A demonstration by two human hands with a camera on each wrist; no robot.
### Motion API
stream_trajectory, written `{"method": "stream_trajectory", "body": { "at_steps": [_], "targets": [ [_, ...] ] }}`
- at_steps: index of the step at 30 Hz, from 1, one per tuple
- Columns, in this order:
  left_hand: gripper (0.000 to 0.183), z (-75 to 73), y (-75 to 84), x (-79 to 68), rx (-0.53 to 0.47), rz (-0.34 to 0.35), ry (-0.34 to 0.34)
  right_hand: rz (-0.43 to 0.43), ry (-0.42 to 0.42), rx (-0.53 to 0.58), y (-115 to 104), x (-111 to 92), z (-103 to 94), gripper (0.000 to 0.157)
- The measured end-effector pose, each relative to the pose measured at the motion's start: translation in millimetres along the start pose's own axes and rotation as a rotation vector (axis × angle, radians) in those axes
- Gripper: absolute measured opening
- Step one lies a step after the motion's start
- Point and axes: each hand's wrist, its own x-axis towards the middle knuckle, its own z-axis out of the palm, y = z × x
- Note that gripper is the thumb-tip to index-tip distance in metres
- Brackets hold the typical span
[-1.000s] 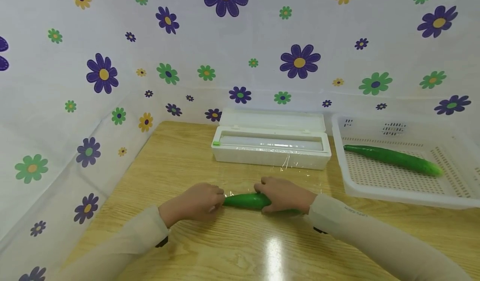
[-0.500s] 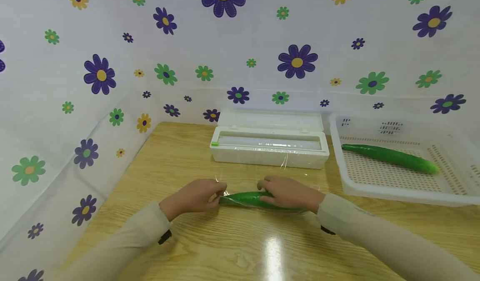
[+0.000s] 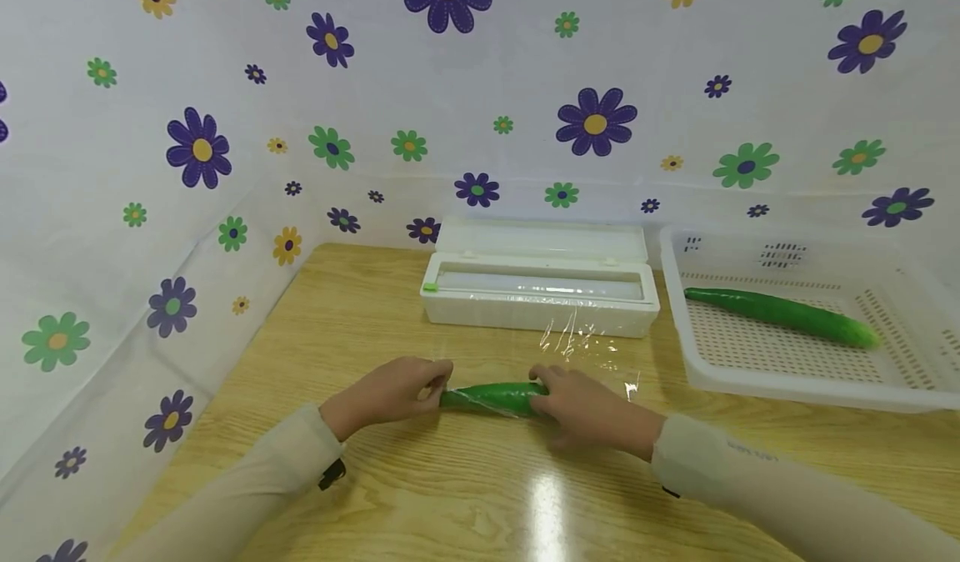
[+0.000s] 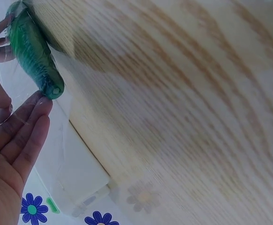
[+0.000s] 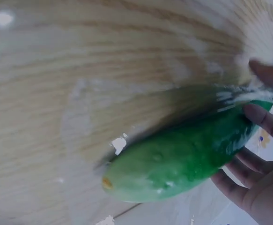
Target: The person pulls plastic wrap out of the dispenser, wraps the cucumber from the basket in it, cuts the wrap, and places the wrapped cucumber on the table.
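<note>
A green cucumber [image 3: 491, 398] lies crosswise in front of the person, partly covered by clear plastic wrap [image 3: 570, 341] that stretches back to the dispenser box. At its left tip is the left hand [image 3: 390, 391]. The left wrist view shows that hand's [image 4: 7, 150] thumb and forefinger pinching the wrap, with the other fingers extended against the cucumber's end [image 4: 52, 89]. Farther right, the right hand [image 3: 588, 408] grips the cucumber's body and hides its right part in the head view. In the right wrist view, fingers and thumb lie around the wrapped cucumber [image 5: 173, 159], its pale end protruding.
Behind the hands stands a white wrap dispenser box [image 3: 540, 316], lid raised, with a roll [image 3: 540, 285] inside. A white perforated basket [image 3: 802, 391] at the right holds a second cucumber [image 3: 780, 312]. A flowered sheet [image 3: 420, 62] borders the wooden table [image 3: 360, 487].
The left hand has gone from curling over the cucumber's tip to pinching wrap beside it. The right hand has slid rightward and slightly nearer the person. Wrap now shows over the cucumber's left part.
</note>
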Motion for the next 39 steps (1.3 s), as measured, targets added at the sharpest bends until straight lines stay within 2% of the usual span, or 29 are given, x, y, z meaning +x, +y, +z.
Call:
{"method": "stream_trajectory", "body": {
  "at_steps": [3, 6, 10, 14, 23, 32, 39],
  "targets": [
    [0.018, 0.5, -1.0, 0.8, 0.001, -0.001, 0.001, -0.011, 0.031, -0.021, 0, -2, 1.3, 0.014],
    [0.017, 0.9, -2.0, 1.2, 0.004, -0.017, -0.008, 0.001, 0.024, 0.046, 2, -3, -1.2, 0.002],
    [0.017, 0.7, -2.4, 2.2, 0.018, -0.043, -0.019, 0.061, -0.044, 0.209, 6, -3, -11.9, 0.016],
    [0.018, 0.2, -2.6, 3.0, 0.038, -0.065, -0.011, 0.100, -0.093, 0.308, 10, -3, -21.1, 0.018],
    [0.015, 1.7, -8.4, 4.2, 0.123, -0.092, 0.057, 0.097, -0.098, 0.361, 20, 0, -25.0, 0.016],
    [0.010, 4.8, -11.6, 8.5, 0.185, -0.130, 0.101, 0.096, -0.101, 0.359, 24, 0, -24.5, 0.017],
    [0.010, 9.5, -16.6, 10.1, 0.212, -0.165, 0.110, 0.045, -0.105, 0.369, 31, 2, -21.4, 0.014]
  ]
}}
